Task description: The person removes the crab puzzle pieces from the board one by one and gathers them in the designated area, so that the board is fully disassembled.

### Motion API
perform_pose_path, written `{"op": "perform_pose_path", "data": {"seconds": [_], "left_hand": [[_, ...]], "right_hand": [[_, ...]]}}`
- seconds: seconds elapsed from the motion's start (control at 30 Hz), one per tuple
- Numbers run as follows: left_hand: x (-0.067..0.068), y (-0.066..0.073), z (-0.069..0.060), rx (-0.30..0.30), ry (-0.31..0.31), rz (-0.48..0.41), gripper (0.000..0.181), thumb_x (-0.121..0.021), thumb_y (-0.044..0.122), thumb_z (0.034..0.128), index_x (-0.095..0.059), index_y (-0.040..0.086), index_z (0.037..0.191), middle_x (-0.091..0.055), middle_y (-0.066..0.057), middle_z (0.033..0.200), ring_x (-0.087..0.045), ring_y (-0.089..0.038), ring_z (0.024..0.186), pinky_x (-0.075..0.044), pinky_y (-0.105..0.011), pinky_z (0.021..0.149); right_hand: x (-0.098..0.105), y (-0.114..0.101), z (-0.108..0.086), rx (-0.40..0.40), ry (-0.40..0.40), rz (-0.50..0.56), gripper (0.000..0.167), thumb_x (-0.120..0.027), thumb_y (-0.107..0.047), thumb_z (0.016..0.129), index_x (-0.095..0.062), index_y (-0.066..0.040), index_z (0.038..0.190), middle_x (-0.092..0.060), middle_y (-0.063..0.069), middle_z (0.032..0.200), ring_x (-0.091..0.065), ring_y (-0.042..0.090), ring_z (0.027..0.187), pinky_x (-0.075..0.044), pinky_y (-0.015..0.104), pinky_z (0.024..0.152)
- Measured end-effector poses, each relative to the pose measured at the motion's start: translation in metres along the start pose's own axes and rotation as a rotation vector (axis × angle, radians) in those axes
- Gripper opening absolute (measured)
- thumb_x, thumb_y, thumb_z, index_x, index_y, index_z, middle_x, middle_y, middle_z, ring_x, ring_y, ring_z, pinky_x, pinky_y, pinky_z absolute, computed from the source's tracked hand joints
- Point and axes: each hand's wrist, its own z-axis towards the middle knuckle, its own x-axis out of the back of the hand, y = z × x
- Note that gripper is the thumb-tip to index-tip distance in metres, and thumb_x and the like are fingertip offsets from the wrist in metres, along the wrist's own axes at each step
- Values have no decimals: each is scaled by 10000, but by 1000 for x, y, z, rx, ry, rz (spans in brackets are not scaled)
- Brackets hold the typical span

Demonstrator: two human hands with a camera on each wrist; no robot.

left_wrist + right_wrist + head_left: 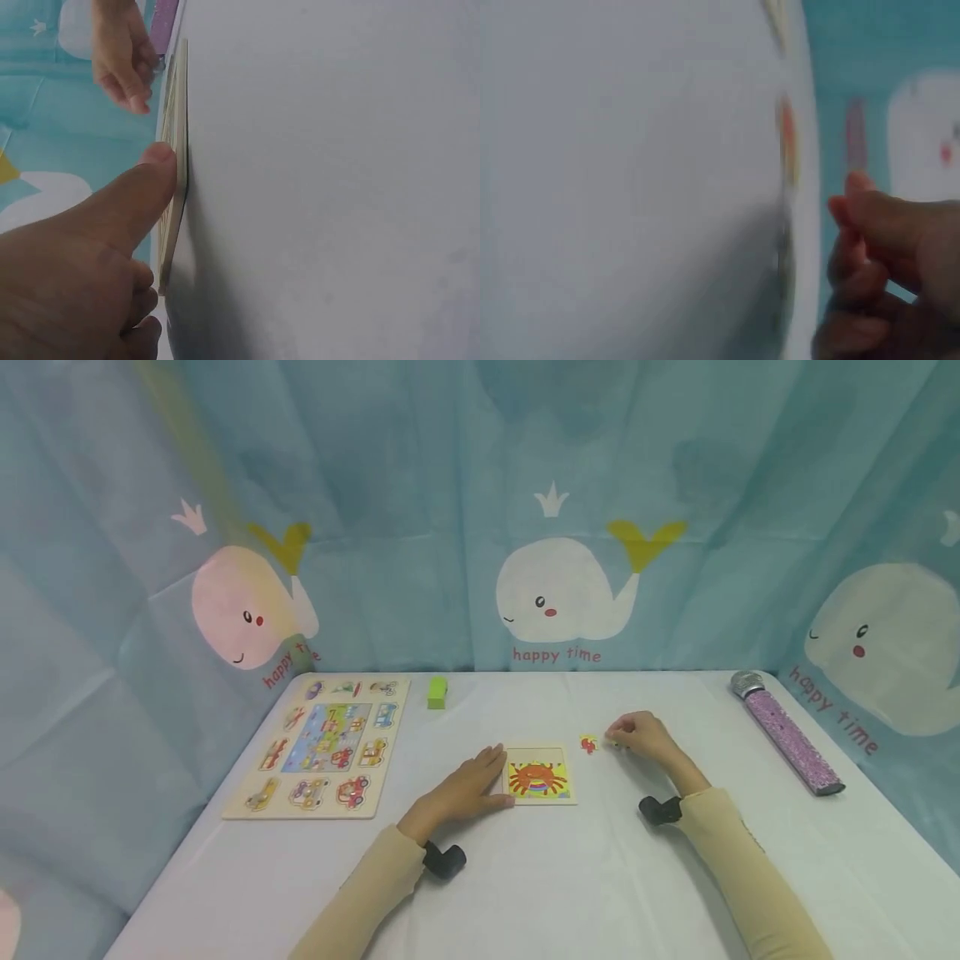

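Observation:
A small square wooden puzzle board [537,777] with a red crab picture lies on the white table. My left hand [472,785] rests along its left side, fingers stretched towards the upper left corner. In the left wrist view, the left thumb [156,161] touches the board's near edge. Right of the board lies a small red and yellow puzzle piece [588,743]. My right hand [647,737] hovers just beside it with bent fingers, thumb and index tips close together; I see nothing between them. Under that hand, another small piece [784,274] shows blurred on the table.
A larger wooden vehicle puzzle [386,752] lies on the left. Behind the crab board, towards the back edge, stands a green block [437,692]. A glittery purple microphone [791,735] lies on the right. A blue whale-print curtain [420,527] hangs behind the table.

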Motion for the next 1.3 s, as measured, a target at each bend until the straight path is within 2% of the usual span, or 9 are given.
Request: {"op": "perform_pose_path", "data": {"seconds": [0.13,0.27,0.4,0.73,1.03,1.3], "left_hand": [[1,0,2,6,-7,-17,808,-534,540,855,-225,114,1467,-145,-15,1553,-113,-217,1435,-173,-410,1162],[2,3,3,20,-24,-19,813,-534,555,848,-233,119,1465,-143,-16,1554,-135,-226,1431,-195,-431,1153],[1,5,3,24,-26,-11,808,-535,551,850,-240,115,1463,-151,-25,1552,-142,-225,1430,-192,-432,1154],[-1,4,0,8,-31,30,804,-508,557,863,-237,96,1462,-151,-42,1551,-138,-224,1431,-193,-437,1153],[-1,3,0,11,-27,34,800,-513,548,863,-241,90,1460,-154,-47,1549,-137,-222,1430,-192,-435,1153],[0,3,2,7,-16,48,794,-512,537,869,-240,80,1458,-152,-60,1549,-145,-225,1428,-194,-436,1152]], "right_hand": [[-31,-38,-3,138,-134,52,164,-600,-188,887,-688,-58,934,-671,61,900,-549,147,771,-460,256,672],[-54,-67,-9,191,-244,91,132,-581,-138,889,-682,-81,950,-671,40,907,-555,142,787,-470,273,724],[-68,-81,-11,208,-235,49,110,-596,-134,875,-680,-104,939,-654,7,849,-533,127,737,-452,251,689],[-85,-91,-18,201,-211,3,111,-654,-152,843,-632,-122,947,-584,-4,740,-503,123,634,-425,221,561],[-89,-99,-24,261,-208,-31,106,-639,-110,850,-593,-94,944,-531,-14,664,-458,106,555,-382,206,502],[-88,-101,-26,320,-171,-55,131,-637,-79,845,-565,-86,955,-516,-8,696,-459,108,586,-384,206,524]]}}
